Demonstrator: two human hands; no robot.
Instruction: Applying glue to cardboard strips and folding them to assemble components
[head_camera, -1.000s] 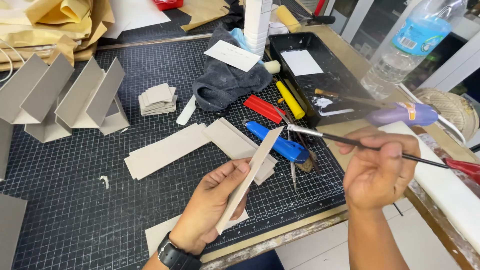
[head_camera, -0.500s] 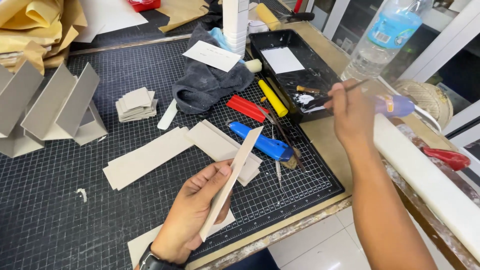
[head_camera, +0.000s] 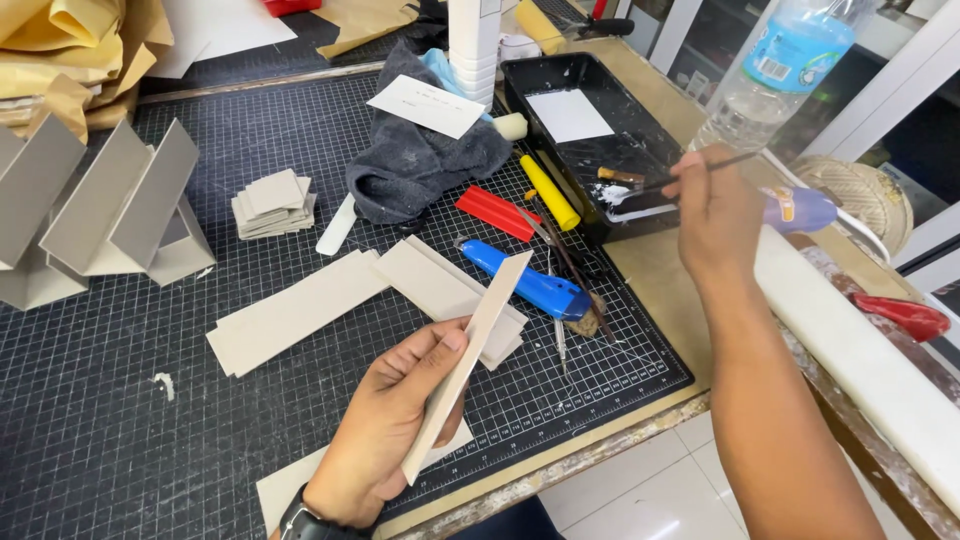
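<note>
At my nine o'clock the folded grey card stands (head_camera: 110, 215) sit on the cutting mat (head_camera: 120, 440), with a small stack of card squares (head_camera: 272, 203) just past them and flat card strips (head_camera: 300, 308) toward the middle. My left hand (head_camera: 385, 430) at six o'clock is closed on a long card strip (head_camera: 465, 365), pinched edge-on between thumb and fingers and tilted up toward one o'clock; a light grip like that could let it twist or slip once wet glue touches it. Just beyond, the blue utility knife (head_camera: 528, 285) lies near the strip's upper end, so a careless swing could knock it. At two o'clock my right hand (head_camera: 718, 215) is closed around a thin brush (head_camera: 655, 183) whose tip reaches into the white glue in the black tray (head_camera: 560, 75). I judge an overloaded brush could drip on the mat on its way across. The plastic bottle (head_camera: 785, 70) stands close behind that hand and could tip.
</note>
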